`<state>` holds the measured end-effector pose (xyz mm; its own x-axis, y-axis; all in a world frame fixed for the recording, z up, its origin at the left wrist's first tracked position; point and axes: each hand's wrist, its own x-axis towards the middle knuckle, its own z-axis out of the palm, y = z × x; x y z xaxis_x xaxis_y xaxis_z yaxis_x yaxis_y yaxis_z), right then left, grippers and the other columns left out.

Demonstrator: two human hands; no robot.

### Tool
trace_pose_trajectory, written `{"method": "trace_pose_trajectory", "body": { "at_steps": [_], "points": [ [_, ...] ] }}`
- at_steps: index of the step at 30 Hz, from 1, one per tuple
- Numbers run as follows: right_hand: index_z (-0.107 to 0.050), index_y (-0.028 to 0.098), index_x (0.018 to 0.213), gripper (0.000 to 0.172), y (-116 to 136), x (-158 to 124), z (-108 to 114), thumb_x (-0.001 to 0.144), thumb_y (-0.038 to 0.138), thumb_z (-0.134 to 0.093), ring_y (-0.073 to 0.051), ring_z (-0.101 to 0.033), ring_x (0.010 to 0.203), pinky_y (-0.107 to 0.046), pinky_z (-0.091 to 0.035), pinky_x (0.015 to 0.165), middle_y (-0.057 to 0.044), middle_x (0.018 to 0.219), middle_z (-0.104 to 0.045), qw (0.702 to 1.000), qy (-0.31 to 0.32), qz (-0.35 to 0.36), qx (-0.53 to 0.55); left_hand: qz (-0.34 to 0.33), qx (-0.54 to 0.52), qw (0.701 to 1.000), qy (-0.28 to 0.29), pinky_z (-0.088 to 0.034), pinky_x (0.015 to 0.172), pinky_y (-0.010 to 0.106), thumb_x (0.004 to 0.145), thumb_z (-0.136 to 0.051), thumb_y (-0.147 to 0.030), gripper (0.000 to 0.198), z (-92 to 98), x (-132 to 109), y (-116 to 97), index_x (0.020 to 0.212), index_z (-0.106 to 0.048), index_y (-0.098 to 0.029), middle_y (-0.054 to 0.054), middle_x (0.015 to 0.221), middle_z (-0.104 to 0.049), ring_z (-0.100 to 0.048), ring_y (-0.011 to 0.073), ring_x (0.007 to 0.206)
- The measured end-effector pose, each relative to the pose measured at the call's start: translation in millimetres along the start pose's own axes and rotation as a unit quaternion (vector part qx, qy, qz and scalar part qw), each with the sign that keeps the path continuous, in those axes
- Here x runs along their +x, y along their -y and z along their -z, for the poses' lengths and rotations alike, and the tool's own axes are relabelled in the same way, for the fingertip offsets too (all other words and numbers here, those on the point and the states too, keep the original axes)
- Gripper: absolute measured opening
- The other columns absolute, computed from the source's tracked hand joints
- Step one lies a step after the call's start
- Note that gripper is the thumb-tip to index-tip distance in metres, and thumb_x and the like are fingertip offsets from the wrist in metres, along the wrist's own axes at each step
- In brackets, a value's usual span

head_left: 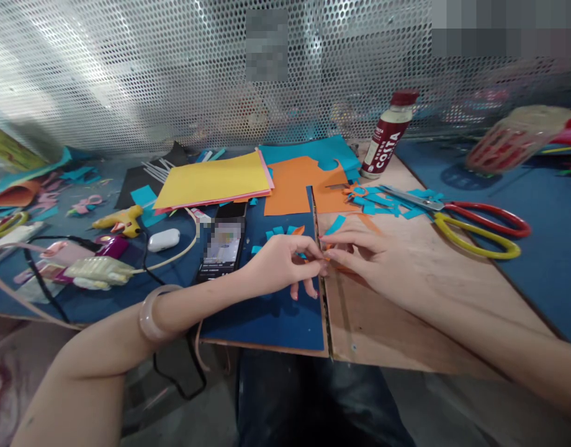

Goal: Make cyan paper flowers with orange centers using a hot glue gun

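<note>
Perforated metal panel [174, 68] far. Left hand [290, 264], right hand [369, 257]: fingertips pinched narrow on small orange piece [327, 251]. Phone [224, 245] left, scissors [441, 207] right.

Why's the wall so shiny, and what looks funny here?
In the head view, light seems to bounce off the metal wall as pale glare; in the head view, square blocks cover part of the phone; in the head view, the jar at right looks stretched, perhaps by the lens.
</note>
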<state>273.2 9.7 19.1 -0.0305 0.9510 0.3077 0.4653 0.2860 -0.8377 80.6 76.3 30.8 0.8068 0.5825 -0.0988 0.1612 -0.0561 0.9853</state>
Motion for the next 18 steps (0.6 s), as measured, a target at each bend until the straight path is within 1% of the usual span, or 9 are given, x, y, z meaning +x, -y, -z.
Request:
{"method": "trace_pose_trajectory", "body": {
  "at_steps": [3,7,12,16,18],
  "points": [
    [-0.076,0.031,0.099,0.018,2.4,0.0,-1.3,0.087,0.039,-0.065,-0.016,-0.06,0.077,-0.03,-0.044,0.062,0.0,0.096,-0.072,1.0,-0.002,-0.01,0.001,-0.009,0.012,1.0,-0.007,-0.051,0.034,0.017,0.083,-0.061,-0.023,0.012,-0.1,0.0,1.2,0.087,-0.058,-0.012,0.008,0.086,-0.07,-0.072,0.0157,0.054],
    [-0.077,0.031,0.097,0.017,2.5,0.6,-3.0,0.087,0.037,-0.065,-0.016,-0.06,0.075,-0.031,-0.044,0.06,0.0,0.093,-0.073,1.0,-0.013,-0.017,0.0,-0.014,0.026,1.0,-0.011,-0.051,0.035,0.016,0.084,-0.062,-0.024,0.013,0.6,-0.4,3.0,0.088,-0.059,-0.012,0.008,0.087,-0.07,-0.072,0.0156,0.054],
    [-0.076,0.03,0.091,0.014,3.3,2.0,-5.2,0.088,0.035,-0.064,-0.017,-0.062,0.083,-0.032,-0.045,0.065,0.0,0.091,-0.07,1.0,-0.014,-0.002,0.015,-0.014,0.033,0.999,-0.018,-0.05,0.035,0.015,0.084,-0.061,-0.023,0.012,0.8,-0.7,3.1,0.088,-0.06,-0.012,0.009,0.09,-0.071,-0.072,0.0144,0.054],
    [-0.076,0.029,0.085,0.013,3.2,2.4,-6.5,0.088,0.036,-0.064,-0.018,-0.062,0.085,-0.033,-0.046,0.068,0.0,0.092,-0.069,0.999,-0.019,-0.006,0.025,-0.014,0.034,0.999,-0.019,-0.051,0.035,0.015,0.083,-0.062,-0.022,0.011,0.5,0.1,2.6,0.088,-0.06,-0.012,0.008,0.09,-0.071,-0.072,0.0144,0.055],
    [-0.076,0.031,0.09,0.013,-0.5,2.0,-6.4,0.088,0.038,-0.065,-0.018,-0.061,0.083,-0.033,-0.046,0.068,-0.001,0.093,-0.069,0.999,-0.015,-0.01,0.036,-0.013,0.025,0.999,-0.019,-0.051,0.035,0.015,0.083,-0.063,-0.022,0.011,0.3,0.4,1.7,0.088,-0.06,-0.012,0.008,0.089,-0.072,-0.072,0.0143,0.055]
  ]
}}
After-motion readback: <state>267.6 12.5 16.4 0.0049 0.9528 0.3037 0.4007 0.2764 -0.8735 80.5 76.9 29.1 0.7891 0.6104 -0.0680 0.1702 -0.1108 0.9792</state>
